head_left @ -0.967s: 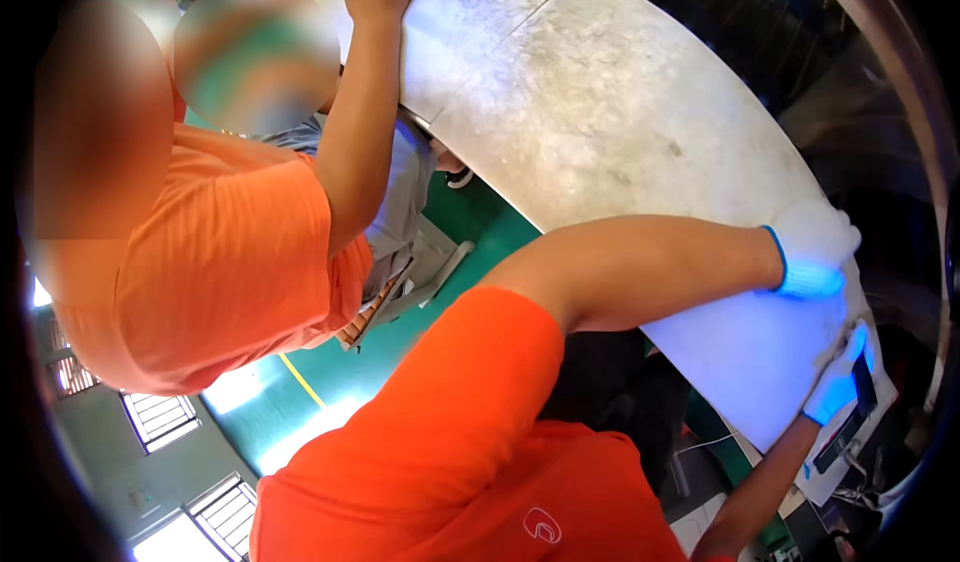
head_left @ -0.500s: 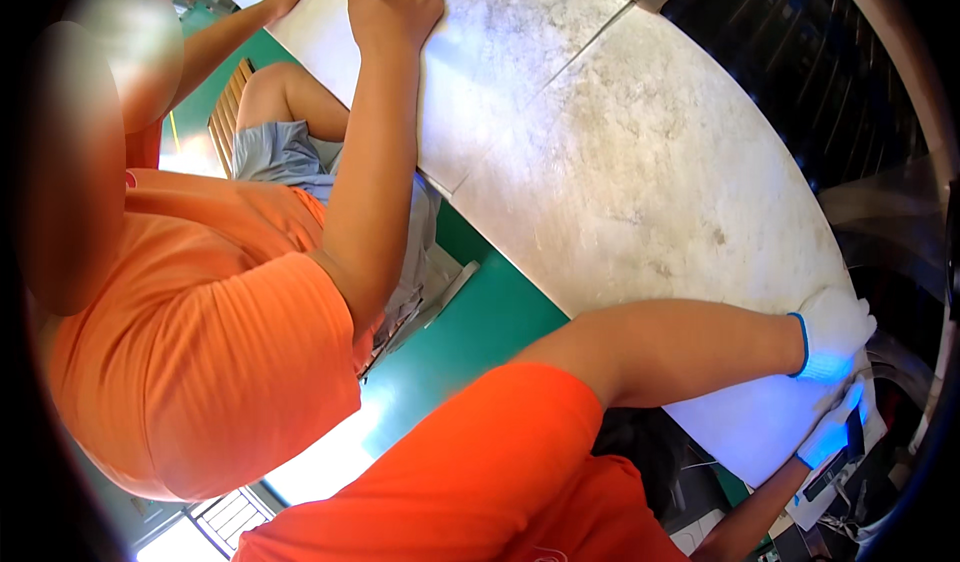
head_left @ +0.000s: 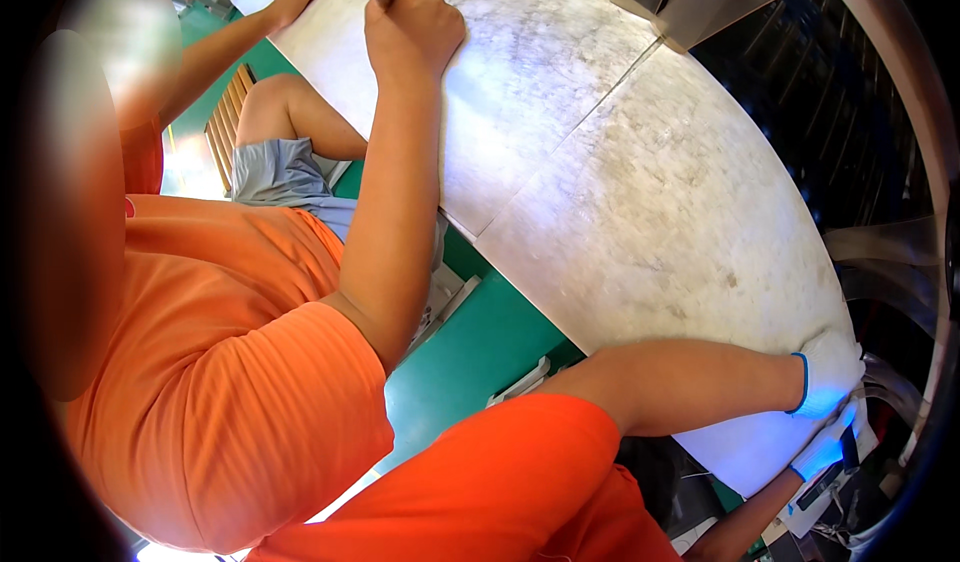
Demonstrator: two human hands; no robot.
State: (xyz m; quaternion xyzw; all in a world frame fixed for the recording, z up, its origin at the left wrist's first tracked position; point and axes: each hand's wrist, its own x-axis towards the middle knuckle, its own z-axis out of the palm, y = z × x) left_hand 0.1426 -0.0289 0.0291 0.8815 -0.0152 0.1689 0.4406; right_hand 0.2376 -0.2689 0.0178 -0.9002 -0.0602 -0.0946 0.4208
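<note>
The left hand (head_left: 832,373) is showing lower than before, near the right hand (head_left: 823,450) and a dark slab (head_left: 849,450); I can't tell either's grip.

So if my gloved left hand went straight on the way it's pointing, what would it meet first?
Probably the translucent curved strip beyond the table's edge, to the right of your left hand. Depth is unclear there, so the hand might pass over or under it.
</note>
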